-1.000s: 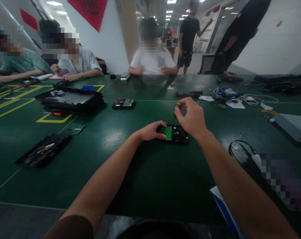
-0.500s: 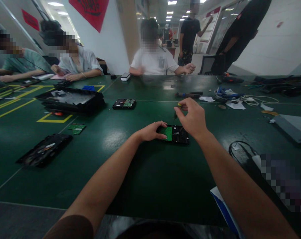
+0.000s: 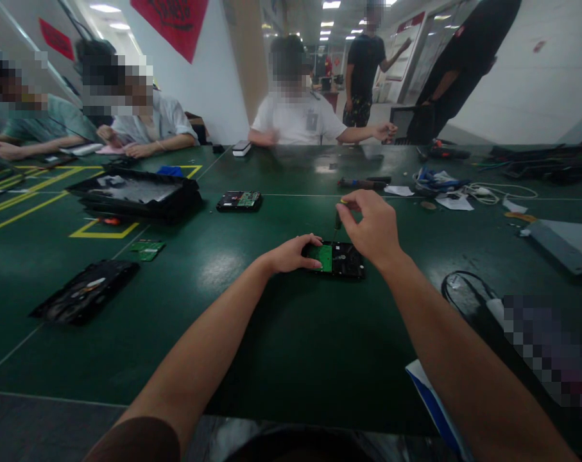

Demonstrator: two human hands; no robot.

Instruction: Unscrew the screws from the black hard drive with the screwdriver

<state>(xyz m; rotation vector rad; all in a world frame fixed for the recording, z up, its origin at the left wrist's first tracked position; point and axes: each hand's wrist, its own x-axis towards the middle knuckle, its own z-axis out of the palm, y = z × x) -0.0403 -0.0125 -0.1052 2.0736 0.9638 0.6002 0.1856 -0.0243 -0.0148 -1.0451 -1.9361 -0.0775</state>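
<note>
On the green table lies a hard drive (image 3: pixel 347 259), black with a green circuit board on its left half. My left hand (image 3: pixel 294 253) grips the drive's left end, thumb along the near side and fingers over the far side. Pinched in the fingers of my right hand (image 3: pixel 371 221) is a small screwdriver (image 3: pixel 337 221). It stands nearly upright, its shaft pointing down at the drive's far edge near the middle. Whether the tip sits in a screw is too small to tell.
Another hard drive (image 3: pixel 239 201) lies farther back, left of a screwdriver-like tool (image 3: pixel 365 183). A black tray (image 3: pixel 136 192), a loose circuit board (image 3: pixel 147 249) and a black casing (image 3: pixel 86 292) are at left. Cables (image 3: pixel 445 183) and a grey box (image 3: pixel 560 244) lie right. Several people are around the table.
My hands, the drive and the screwdriver look nearly the same. Across the table, a person in white has moved a hand outward to the right.
</note>
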